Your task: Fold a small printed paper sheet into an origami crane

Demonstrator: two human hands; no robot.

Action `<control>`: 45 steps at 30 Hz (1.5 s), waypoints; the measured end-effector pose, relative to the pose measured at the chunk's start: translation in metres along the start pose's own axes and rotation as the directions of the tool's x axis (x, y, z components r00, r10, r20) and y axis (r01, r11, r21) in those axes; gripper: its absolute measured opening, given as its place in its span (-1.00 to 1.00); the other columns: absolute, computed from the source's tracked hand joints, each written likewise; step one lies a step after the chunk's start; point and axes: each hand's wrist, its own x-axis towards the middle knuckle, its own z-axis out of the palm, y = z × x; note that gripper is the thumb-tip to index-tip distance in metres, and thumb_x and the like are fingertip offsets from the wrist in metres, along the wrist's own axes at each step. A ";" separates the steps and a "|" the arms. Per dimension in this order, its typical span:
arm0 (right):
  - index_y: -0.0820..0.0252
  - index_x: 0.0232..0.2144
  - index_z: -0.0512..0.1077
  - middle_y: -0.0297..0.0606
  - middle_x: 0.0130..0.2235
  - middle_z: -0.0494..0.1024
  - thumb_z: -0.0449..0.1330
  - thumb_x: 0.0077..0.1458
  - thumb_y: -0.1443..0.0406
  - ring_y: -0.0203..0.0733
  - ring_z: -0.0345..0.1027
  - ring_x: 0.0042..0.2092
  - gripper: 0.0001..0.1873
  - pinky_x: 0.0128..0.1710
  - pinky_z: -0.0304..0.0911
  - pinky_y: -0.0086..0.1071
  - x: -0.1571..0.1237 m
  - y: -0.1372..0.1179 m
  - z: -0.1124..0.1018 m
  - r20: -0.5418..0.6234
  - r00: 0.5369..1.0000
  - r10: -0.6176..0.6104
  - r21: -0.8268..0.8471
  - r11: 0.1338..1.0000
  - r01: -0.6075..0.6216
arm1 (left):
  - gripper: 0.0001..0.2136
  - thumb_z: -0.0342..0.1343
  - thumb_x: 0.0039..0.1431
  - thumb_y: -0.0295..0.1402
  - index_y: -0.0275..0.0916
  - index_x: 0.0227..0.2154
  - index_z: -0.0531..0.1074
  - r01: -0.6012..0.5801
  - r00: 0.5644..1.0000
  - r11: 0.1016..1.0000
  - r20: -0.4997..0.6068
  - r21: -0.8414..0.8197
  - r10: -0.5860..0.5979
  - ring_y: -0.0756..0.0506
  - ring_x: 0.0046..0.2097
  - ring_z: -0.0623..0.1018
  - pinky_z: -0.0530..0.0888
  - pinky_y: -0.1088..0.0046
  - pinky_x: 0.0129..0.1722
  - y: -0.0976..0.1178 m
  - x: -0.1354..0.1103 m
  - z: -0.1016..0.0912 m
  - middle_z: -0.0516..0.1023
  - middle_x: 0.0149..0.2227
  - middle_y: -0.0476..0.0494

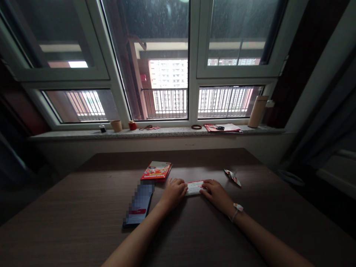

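Observation:
A small white paper with red edges [194, 187] lies flat on the dark wooden table [83, 222]. My left hand [174, 193] rests on its left end with the fingers curled down onto it. My right hand [216, 193] presses on its right end, fingers bent and close together; a patterned band sits on that wrist. A folded patterned paper figure [233, 177] lies just beyond my right hand. A red packet of paper [156, 170] lies beyond my left hand.
A dark phone [139, 205] lies left of my left forearm. On the stone windowsill [167, 132] stand a small brown cup [116, 125], a red pot [132, 125], red papers with scissors [221, 128] and a tall beige cylinder [257, 111].

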 end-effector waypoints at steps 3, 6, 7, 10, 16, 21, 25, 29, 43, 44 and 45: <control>0.19 -0.17 0.50 -0.13 -0.05 0.50 0.12 0.17 0.21 -0.10 0.33 0.00 -0.74 0.16 0.10 -0.17 0.000 -0.001 -0.001 0.008 1.000 -0.008 -0.010 1.000 0.008 | -0.75 -0.08 0.30 -0.29 -0.11 -0.13 0.49 0.005 1.000 1.000 0.006 -0.003 -0.005 -0.11 -0.04 0.44 0.09 0.05 0.20 0.001 0.000 -0.001 0.53 -0.10 -0.11; 0.18 -0.16 0.50 -0.14 -0.05 0.50 0.11 0.18 0.21 -0.10 0.33 0.00 -0.74 0.19 0.04 -0.14 -0.001 -0.001 -0.001 0.008 1.000 -0.005 -0.026 1.000 0.005 | -0.75 -0.07 0.30 -0.30 -0.11 -0.13 0.50 0.010 1.000 1.000 0.013 -0.009 -0.010 -0.11 -0.04 0.44 0.09 0.04 0.20 0.002 0.001 -0.002 0.53 -0.10 -0.11; 0.18 -0.16 0.50 -0.14 -0.05 0.50 0.10 0.18 0.20 -0.10 0.33 0.00 -0.74 0.20 0.03 -0.14 -0.001 -0.001 -0.001 0.009 1.000 -0.003 -0.030 1.000 0.003 | -0.75 -0.07 0.30 -0.30 -0.11 -0.13 0.50 0.012 1.000 1.000 0.012 -0.010 -0.012 -0.11 -0.04 0.44 0.09 0.04 0.20 0.002 0.001 -0.003 0.53 -0.10 -0.11; 0.17 -0.15 0.49 -0.14 -0.03 0.49 0.09 0.19 0.20 -0.10 0.33 0.00 -0.73 0.20 0.02 -0.13 0.000 0.000 0.000 0.013 1.000 -0.002 -0.037 0.999 0.003 | -0.75 -0.07 0.29 -0.29 -0.10 -0.14 0.50 0.019 1.000 1.000 0.010 -0.014 -0.019 -0.12 -0.03 0.44 0.10 0.06 0.20 0.002 0.001 -0.003 0.53 -0.11 -0.11; 0.19 -0.14 0.49 -0.12 -0.04 0.49 0.10 0.18 0.20 -0.10 0.32 0.01 -0.72 0.14 0.10 -0.21 -0.001 -0.001 0.000 0.013 1.000 -0.001 -0.032 0.999 0.002 | -0.76 -0.06 0.29 -0.30 -0.10 -0.13 0.50 0.021 0.999 1.000 0.025 -0.011 -0.020 -0.12 -0.02 0.44 0.09 0.06 0.20 0.003 0.001 -0.005 0.53 -0.10 -0.12; 0.18 -0.14 0.50 -0.13 -0.03 0.48 0.08 0.19 0.20 -0.11 0.32 0.01 -0.72 0.15 0.09 -0.20 -0.001 -0.002 -0.001 0.022 1.000 0.008 -0.029 1.000 -0.007 | -0.78 -0.04 0.27 -0.31 -0.09 -0.14 0.50 0.018 1.000 1.000 0.018 0.007 -0.018 -0.12 -0.04 0.44 0.10 0.05 0.19 0.004 0.000 -0.005 0.52 -0.11 -0.10; 0.17 -0.15 0.51 -0.13 -0.03 0.47 0.09 0.19 0.20 -0.09 0.31 0.02 -0.72 0.14 0.10 -0.21 0.000 -0.004 -0.003 0.045 0.999 0.020 -0.035 0.999 -0.019 | -0.80 0.00 0.24 -0.30 -0.10 -0.14 0.48 0.012 1.000 0.999 0.013 0.045 -0.012 -0.13 -0.03 0.43 0.11 0.06 0.19 0.005 0.000 -0.003 0.51 -0.12 -0.11; 0.19 -0.17 0.51 -0.11 -0.04 0.46 0.09 0.18 0.21 -0.09 0.32 0.01 -0.72 0.11 0.13 -0.25 0.001 -0.007 -0.004 0.060 0.998 0.032 -0.039 0.999 -0.029 | -0.79 0.02 0.23 -0.30 -0.12 -0.12 0.47 0.024 0.999 0.995 0.033 0.098 -0.028 -0.15 -0.04 0.43 0.16 0.10 0.16 0.008 0.000 -0.004 0.50 -0.12 -0.14; 0.20 -0.32 0.46 -0.16 -0.17 0.45 0.15 0.08 0.27 -0.15 0.35 -0.13 -0.86 -0.04 0.21 -0.35 0.003 -0.014 -0.002 0.011 0.998 0.063 -0.069 0.996 -0.062 | -0.74 0.02 0.21 -0.25 -0.01 -0.06 0.47 0.064 0.998 0.990 0.006 0.127 -0.065 -0.21 -0.04 0.40 0.24 0.08 0.05 0.020 0.001 -0.005 0.48 -0.11 -0.15; 0.19 -0.34 0.45 -0.17 -0.19 0.44 0.16 0.08 0.27 -0.15 0.36 -0.14 -0.87 -0.06 0.22 -0.36 0.003 -0.016 -0.002 0.005 0.998 0.070 -0.084 0.994 -0.069 | -0.73 0.03 0.21 -0.22 -0.01 -0.07 0.47 0.066 0.998 0.990 0.000 0.124 -0.067 -0.22 -0.04 0.40 0.25 0.08 0.04 0.021 0.001 -0.005 0.48 -0.11 -0.15; 0.19 -0.35 0.44 -0.18 -0.20 0.44 0.16 0.08 0.25 -0.15 0.36 -0.16 -0.87 -0.08 0.22 -0.36 0.003 -0.018 -0.002 -0.002 0.997 0.077 -0.103 0.992 -0.077 | -0.73 0.04 0.20 -0.21 -0.02 -0.07 0.48 0.069 0.998 0.990 -0.004 0.121 -0.069 -0.22 -0.04 0.40 0.26 0.10 0.03 0.021 0.000 -0.004 0.48 -0.11 -0.15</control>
